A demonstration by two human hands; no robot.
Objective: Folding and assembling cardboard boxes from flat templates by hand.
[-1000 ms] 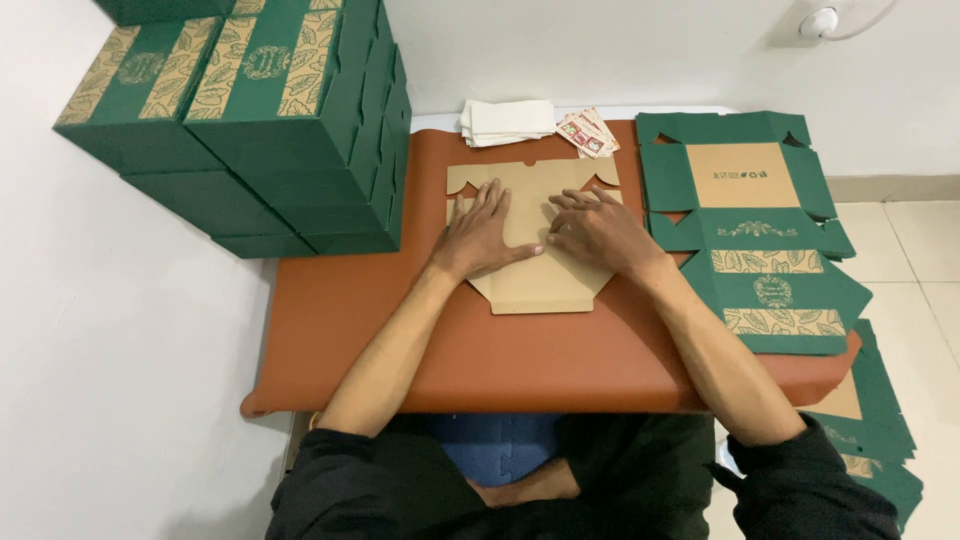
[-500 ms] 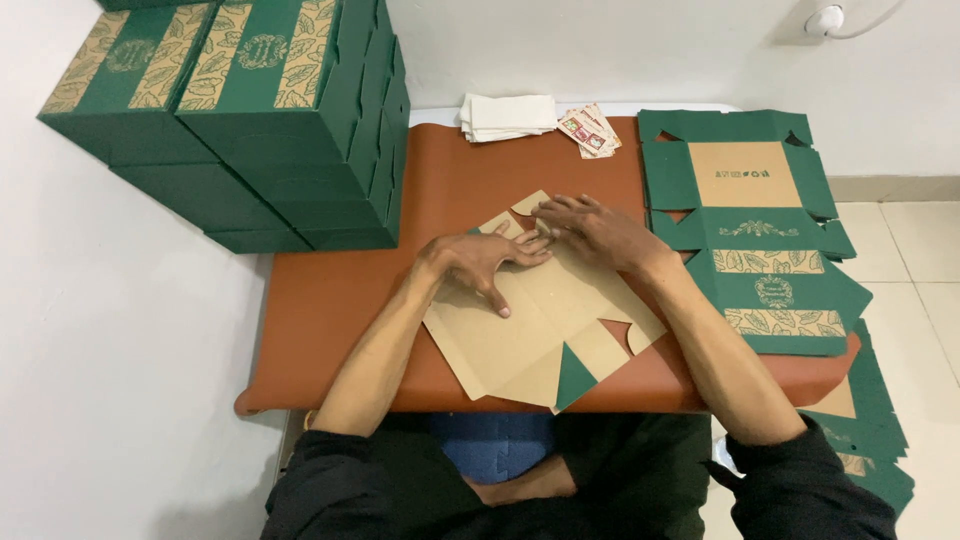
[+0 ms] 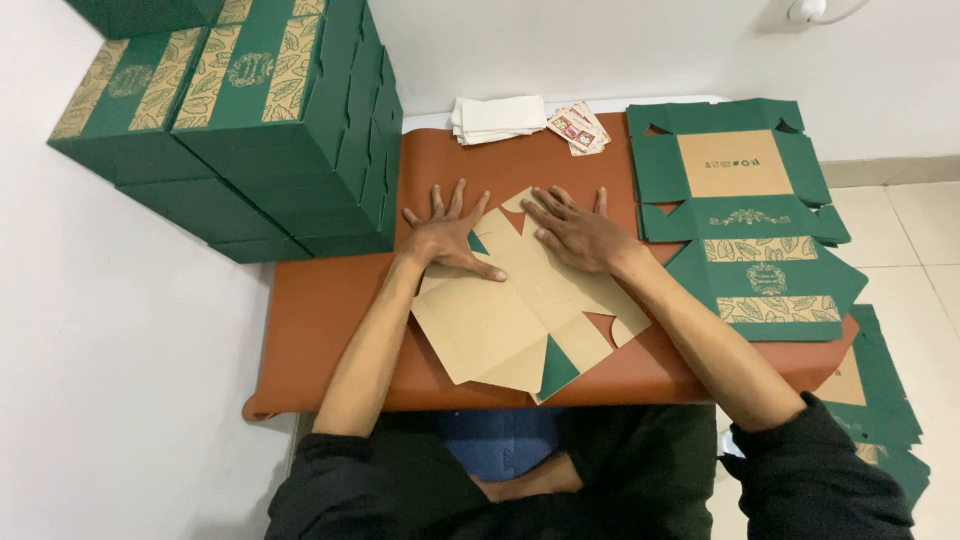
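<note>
**Both palms flat on a carton blank, mid-fold**

You press a brown card blank (image 3: 520, 320) flat on the orange-brown table (image 3: 330, 320), its plain inner face up and turned at a slant, one green corner flap (image 3: 557, 368) showing near your lap. Your left hand (image 3: 447, 240) lies spread on the blank's upper left part, fingers splayed, grasping nothing. Your right hand (image 3: 575, 232) lies flat beside it on the upper edge, also released and gripping nothing. The step in hand looks like creasing the panels along their scored lines; raising a side would call for one palm to anchor the base while the other lifts a flap.

To your left stands a stack of closed boxes (image 3: 240, 120), dark green with tan leaf-patterned bands. To your right lies a pile of unfolded green blanks (image 3: 745, 215), the top one with a tan centre panel, more spilling to the floor (image 3: 880, 400). At the table's far edge sit white folded papers (image 3: 498, 118) and small red-and-white cards (image 3: 577, 128)
</note>
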